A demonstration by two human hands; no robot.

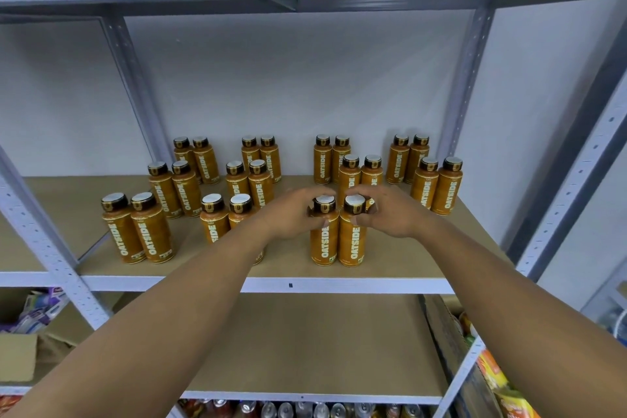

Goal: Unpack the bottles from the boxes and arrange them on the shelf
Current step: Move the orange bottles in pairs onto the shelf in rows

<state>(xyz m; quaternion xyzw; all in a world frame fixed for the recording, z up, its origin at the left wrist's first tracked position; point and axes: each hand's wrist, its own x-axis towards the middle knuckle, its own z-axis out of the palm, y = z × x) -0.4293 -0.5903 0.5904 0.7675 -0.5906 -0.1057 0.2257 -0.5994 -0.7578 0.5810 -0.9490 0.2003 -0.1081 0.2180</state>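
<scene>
Placement step: the left hand [298, 214] grips the cap of the left bottle [324, 241] and the right hand [390, 215] that of the right bottle [353, 243], both upright and touching, near the front of the shelf [339, 285], right of centre; next, probably, release both caps without tipping.

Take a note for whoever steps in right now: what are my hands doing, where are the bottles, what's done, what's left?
Left-hand grip holds one orange cylindrical Oatside bottle by its dark cap; right-hand grip holds the neighbouring bottle likewise.
Both stand upright, side by side, at the front of the brown shelf board.
Done: ten other pairs stand in rows behind and to the left.
Left: release this pair; the front-right spot is bare, likely next. No bottle box in view.
</scene>
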